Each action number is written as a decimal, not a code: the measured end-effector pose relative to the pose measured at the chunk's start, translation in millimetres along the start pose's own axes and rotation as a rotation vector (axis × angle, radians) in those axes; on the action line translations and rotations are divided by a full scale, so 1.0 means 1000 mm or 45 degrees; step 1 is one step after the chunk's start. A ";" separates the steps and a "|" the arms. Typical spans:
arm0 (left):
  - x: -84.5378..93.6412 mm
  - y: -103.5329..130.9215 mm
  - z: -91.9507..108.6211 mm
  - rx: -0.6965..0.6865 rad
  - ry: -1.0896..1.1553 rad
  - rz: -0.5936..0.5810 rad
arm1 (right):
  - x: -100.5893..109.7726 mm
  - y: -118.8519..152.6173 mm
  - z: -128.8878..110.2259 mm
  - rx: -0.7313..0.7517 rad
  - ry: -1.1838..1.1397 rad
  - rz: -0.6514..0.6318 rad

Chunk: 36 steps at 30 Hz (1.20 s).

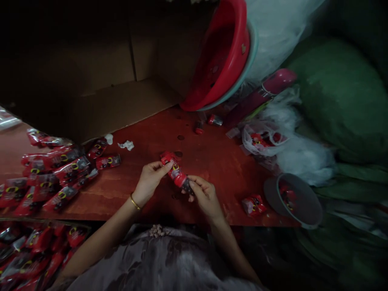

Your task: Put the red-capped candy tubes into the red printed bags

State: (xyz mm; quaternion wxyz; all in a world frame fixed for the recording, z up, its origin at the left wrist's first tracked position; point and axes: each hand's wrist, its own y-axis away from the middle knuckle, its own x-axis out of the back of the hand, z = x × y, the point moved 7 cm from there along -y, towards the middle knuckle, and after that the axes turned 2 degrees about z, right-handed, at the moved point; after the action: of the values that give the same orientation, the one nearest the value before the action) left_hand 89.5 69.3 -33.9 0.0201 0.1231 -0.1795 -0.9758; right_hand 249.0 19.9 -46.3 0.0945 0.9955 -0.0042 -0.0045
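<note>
Over the red tabletop, both hands hold a small red packet with a yellow-and-black mark. My left hand pinches its upper left end between thumb and fingers. Around the dark lower right end, my right hand has its thumb and fingers closed. Part of that end is covered by the fingers, and whether a container sits inside cannot be made out. Left of my hands lies a loose pile of similar red packets. Two small red-and-clear pieces, one a red-capped cylinder, lie beyond my hands.
A large open cardboard box stands at the back left. Red and light-blue basins lean beside it. At the right are a pink flask, a plastic bag of red pieces and a grey tub. More packets fill a container below left.
</note>
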 end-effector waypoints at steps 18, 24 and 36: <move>-0.017 0.010 -0.015 0.106 0.285 -0.156 | -0.016 -0.004 -0.008 0.232 0.119 0.127; -0.021 0.014 -0.010 0.033 0.086 -0.231 | -0.015 -0.005 -0.012 0.266 0.144 0.171; -0.027 0.011 -0.019 0.043 0.106 -0.262 | -0.028 -0.009 -0.008 0.203 -0.031 0.180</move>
State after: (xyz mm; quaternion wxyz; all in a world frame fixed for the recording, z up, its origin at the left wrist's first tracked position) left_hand 120.6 54.2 -40.9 -0.0750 0.1816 -0.1812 -0.9636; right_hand 221.7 30.5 -39.8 0.0149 0.9970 -0.0759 -0.0096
